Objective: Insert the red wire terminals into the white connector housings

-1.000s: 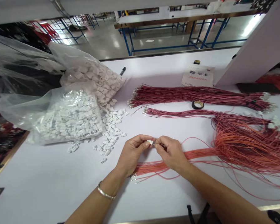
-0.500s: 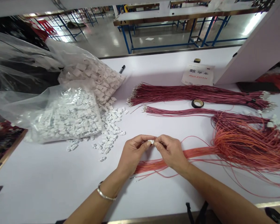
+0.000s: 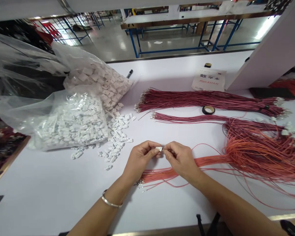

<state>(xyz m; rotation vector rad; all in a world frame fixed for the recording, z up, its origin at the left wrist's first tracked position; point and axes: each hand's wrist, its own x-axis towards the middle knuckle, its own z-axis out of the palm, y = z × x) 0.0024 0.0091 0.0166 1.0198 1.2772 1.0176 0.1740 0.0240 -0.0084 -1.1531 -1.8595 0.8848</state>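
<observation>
Between the thumb and fingers of my left hand (image 3: 144,156) is a small white plastic connector housing (image 3: 159,148). Close on its right, my right hand (image 3: 180,159) is closed in a pinch, its fingertips almost touching the housing. A thin orange wire (image 3: 202,144) curves out from behind that hand to the large bundle; its end is hidden by the fingers. Under both hands lies a bunch of orange wires (image 3: 159,174), with metal terminals at its left end near my left wrist.
Loose white housings (image 3: 116,139) spill from a clear bag (image 3: 73,121); a second bag (image 3: 100,78) holds pinkish parts. Dark red wire bundles (image 3: 199,100) and a tape roll (image 3: 208,110) lie beyond my hands. A tangled wire heap (image 3: 258,150) spreads at right.
My hands have parted slightly, so more of the white housing shows in my left fingers. The view has shifted a little.
</observation>
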